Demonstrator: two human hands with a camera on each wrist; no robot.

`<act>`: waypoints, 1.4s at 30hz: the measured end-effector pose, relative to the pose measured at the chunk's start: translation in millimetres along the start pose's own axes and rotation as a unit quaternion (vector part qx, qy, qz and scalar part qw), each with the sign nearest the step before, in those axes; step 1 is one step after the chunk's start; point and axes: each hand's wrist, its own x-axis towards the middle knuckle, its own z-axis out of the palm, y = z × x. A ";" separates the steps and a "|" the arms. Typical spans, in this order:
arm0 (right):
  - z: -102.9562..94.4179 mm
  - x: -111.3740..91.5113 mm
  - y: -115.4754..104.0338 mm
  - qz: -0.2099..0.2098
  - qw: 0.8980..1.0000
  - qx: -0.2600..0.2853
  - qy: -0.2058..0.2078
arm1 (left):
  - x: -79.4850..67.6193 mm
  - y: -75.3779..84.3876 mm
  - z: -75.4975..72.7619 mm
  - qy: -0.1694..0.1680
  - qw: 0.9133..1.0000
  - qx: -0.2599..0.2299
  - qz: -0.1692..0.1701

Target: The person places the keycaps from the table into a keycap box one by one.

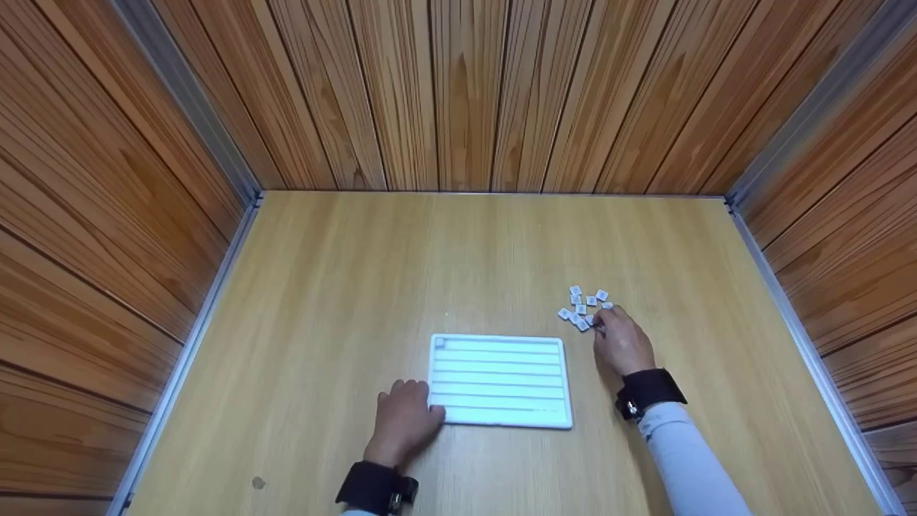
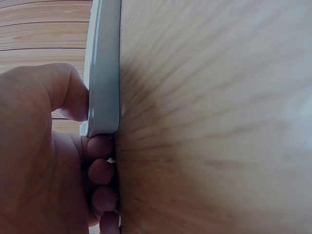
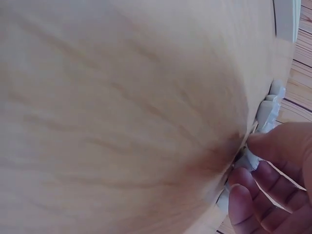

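Note:
A white rectangular tray point(image 1: 499, 414) with several horizontal ridges lies flat on the table. One small square tile point(image 1: 440, 344) sits in its far left corner. My left hand point(image 1: 405, 418) holds the tray's near left corner; the thumb rests on its rim and the fingers line its left side, as the left wrist view also shows. Beyond the tray to the right is a loose cluster of small white tiles point(image 1: 576, 299), with dark marks too small to read. At the near right of this cluster, my right hand point(image 1: 625, 344) pinches a white tile point(image 3: 247, 161) between thumb and fingers.
The tray and tiles lie on a light wooden table point(image 1: 344, 287). Wood-plank walls point(image 1: 466, 93) enclose it at the back and both sides, with grey metal strips along the edges. A dark spot point(image 1: 258, 483) marks the table at the near left.

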 end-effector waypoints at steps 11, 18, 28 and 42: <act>-0.8 1.0 -1.5 0.039 0.999 0.007 -0.028 | -0.1 -0.4 0.0 -0.012 1.000 0.001 -0.005; -1.1 1.4 -9.4 0.030 0.998 0.040 -0.031 | 0.6 -1.6 1.0 -0.007 1.000 -0.003 0.000; 1.0 -0.3 -12.7 -0.030 0.998 0.062 0.007 | -1.6 -1.2 0.9 0.005 1.000 0.005 0.009; 2.9 0.3 -18.0 0.001 0.998 0.055 -0.023 | -1.0 -1.0 1.8 0.002 1.000 -0.002 0.001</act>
